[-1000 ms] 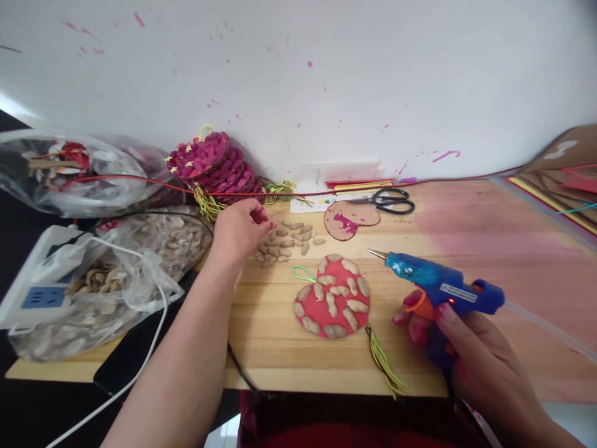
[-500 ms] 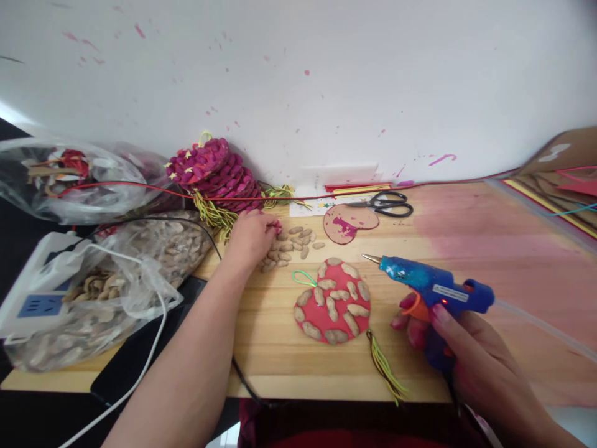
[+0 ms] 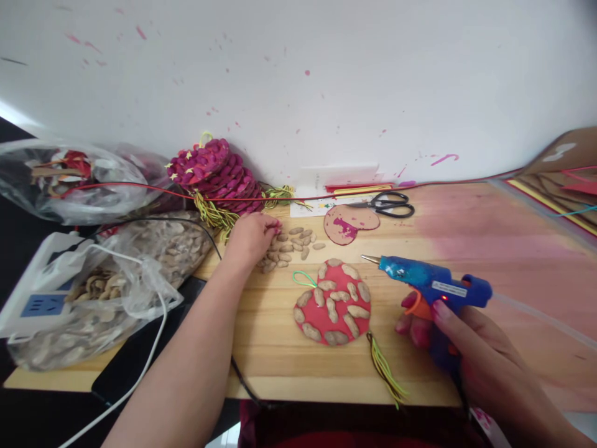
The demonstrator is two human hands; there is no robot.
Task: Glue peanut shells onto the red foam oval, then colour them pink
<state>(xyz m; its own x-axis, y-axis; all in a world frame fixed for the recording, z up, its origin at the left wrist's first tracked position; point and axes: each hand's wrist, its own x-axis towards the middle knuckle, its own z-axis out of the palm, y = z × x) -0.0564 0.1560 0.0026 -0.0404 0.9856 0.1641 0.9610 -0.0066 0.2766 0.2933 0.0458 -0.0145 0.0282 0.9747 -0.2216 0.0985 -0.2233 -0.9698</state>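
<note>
Right hand [image 3: 487,358] grips the glue gun [image 3: 415,274]; left hand [image 3: 252,239] is at the peanuts [image 3: 286,247], its hold unclear; best pick one sized for gaps on the heart [image 3: 319,314].

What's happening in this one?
A person's right hand grips a blue glue gun, its nozzle pointing left. The left hand is at a pile of loose peanuts; whether its fingertips hold one is hard to tell. Between the hands lies a red base with peanuts across it, some bare red showing, and a yellow-green tassel at its edge.
</note>
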